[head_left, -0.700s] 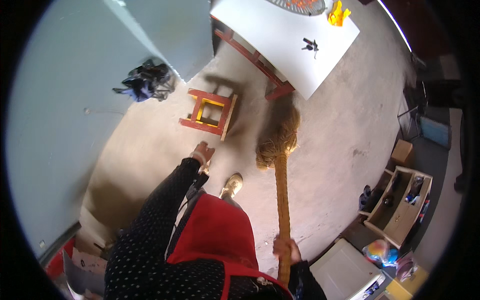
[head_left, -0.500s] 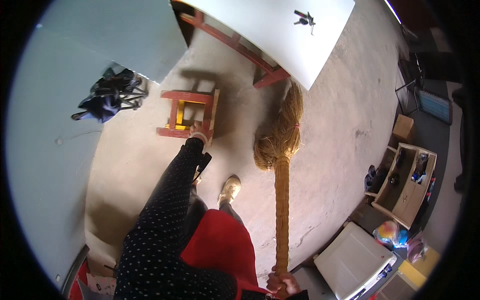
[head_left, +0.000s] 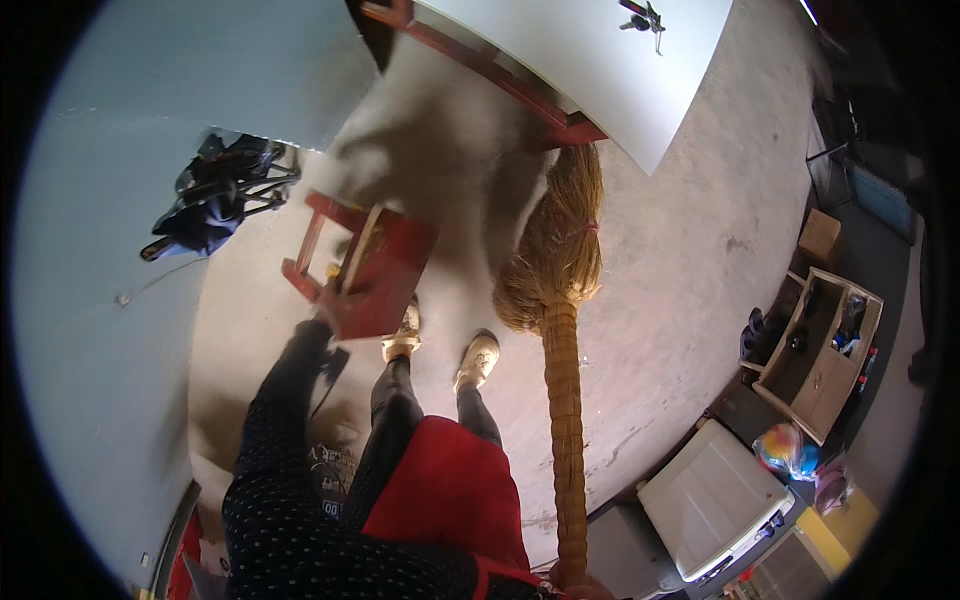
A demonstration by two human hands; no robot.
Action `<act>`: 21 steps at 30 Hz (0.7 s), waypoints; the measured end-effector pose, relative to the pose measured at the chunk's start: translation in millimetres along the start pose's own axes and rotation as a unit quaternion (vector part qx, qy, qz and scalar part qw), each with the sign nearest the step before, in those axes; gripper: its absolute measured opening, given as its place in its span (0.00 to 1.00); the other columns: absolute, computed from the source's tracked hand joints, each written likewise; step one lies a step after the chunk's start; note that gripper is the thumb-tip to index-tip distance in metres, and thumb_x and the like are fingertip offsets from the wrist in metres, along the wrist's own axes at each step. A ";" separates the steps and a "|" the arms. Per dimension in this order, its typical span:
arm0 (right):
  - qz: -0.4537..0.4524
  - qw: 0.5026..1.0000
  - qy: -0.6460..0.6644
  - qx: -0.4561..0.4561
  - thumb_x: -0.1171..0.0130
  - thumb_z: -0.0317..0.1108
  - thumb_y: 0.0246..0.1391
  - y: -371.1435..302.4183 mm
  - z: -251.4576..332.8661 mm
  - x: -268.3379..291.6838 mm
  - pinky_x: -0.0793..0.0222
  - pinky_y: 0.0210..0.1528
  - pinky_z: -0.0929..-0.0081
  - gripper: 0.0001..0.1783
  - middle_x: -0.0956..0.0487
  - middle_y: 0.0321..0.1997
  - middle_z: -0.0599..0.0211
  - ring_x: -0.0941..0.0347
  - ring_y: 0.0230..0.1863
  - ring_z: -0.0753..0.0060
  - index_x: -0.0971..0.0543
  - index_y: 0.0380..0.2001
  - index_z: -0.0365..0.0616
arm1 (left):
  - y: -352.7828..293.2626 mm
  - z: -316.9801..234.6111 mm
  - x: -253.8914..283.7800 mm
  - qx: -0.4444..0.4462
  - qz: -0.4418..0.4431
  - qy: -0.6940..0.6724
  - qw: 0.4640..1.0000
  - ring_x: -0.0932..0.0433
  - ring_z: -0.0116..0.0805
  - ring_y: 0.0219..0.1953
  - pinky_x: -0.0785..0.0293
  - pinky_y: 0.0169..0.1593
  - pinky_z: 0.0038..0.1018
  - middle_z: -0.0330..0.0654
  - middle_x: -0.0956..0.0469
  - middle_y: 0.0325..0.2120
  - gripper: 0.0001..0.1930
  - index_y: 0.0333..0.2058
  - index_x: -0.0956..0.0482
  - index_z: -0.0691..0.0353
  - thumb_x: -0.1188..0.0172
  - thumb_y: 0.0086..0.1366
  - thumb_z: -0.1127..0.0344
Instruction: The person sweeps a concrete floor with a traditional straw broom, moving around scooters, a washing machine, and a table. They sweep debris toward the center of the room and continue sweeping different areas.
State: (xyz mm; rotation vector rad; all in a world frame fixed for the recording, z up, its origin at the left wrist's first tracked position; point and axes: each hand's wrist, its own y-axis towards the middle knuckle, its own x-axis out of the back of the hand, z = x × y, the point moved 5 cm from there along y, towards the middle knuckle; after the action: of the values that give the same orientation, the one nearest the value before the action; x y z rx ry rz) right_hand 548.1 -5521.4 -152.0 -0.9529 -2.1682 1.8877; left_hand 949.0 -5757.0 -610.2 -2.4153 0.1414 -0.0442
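A small red wooden stool [head_left: 392,272] hangs tilted above the floor on the left, gripped by my left hand [head_left: 338,302] at its edge. Its seat faces right, and its legs point left; motion blurs it somewhat. On the right a long straw broom [head_left: 566,410] runs up the view. The broom's bristle head reaches the corner of the white-topped table. At the lower edge my right hand [head_left: 582,588] is wrapped round the end of the broom handle, mostly cut off by the frame.
Keys [head_left: 643,22] lie on the white table [head_left: 610,75]. A folded dark stroller-like item [head_left: 215,195] stands by the grey panel [head_left: 100,300] at left. Along the right are a wooden drawer cabinet [head_left: 822,380], a cardboard box [head_left: 820,236] and a white lidded appliance [head_left: 708,500].
My left hand has lifted the stool off the floor, tipped it and drawn it nearer and to the left. The broom stays in my right hand, which has slipped lower in view.
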 end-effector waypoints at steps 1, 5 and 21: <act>-0.003 1.000 -0.007 -0.016 0.49 0.39 0.58 -5.8 -5.0 -3.0 0.43 0.22 0.79 0.15 0.37 0.20 0.74 0.42 0.18 0.80 0.37 0.44 0.48 | -30.9 1.8 19.0 0.030 0.003 0.073 0.997 0.28 0.46 0.46 0.30 0.47 0.42 0.52 0.31 0.47 0.31 0.55 0.43 0.65 0.42 0.58 0.60; 0.008 0.996 -0.043 -0.082 0.49 0.39 0.58 -21.0 -14.7 -21.0 0.43 0.20 0.80 0.13 0.36 0.20 0.74 0.41 0.18 0.81 0.35 0.41 0.47 | -153.8 -1.4 77.3 0.149 -0.061 0.211 0.964 0.27 0.48 0.47 0.29 0.49 0.41 0.54 0.27 0.44 0.30 0.51 0.39 0.71 0.39 0.57 0.57; 0.162 0.977 0.077 -0.116 0.53 0.42 0.59 78.5 26.5 -57.5 0.49 0.14 0.83 0.11 0.38 0.17 0.77 0.45 0.13 0.81 0.33 0.28 0.49 | -174.3 10.7 93.6 0.156 0.064 0.043 0.985 0.37 0.44 0.59 0.50 0.64 0.41 0.47 0.31 0.53 0.28 0.59 0.44 0.69 0.56 0.66 0.56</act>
State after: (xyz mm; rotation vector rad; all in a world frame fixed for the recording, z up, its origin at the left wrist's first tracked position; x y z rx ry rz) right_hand 611.2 -5571.7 -212.5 -1.5262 -2.2861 1.6312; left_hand 1058.4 -5630.8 -503.6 -2.0876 0.3066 -0.1047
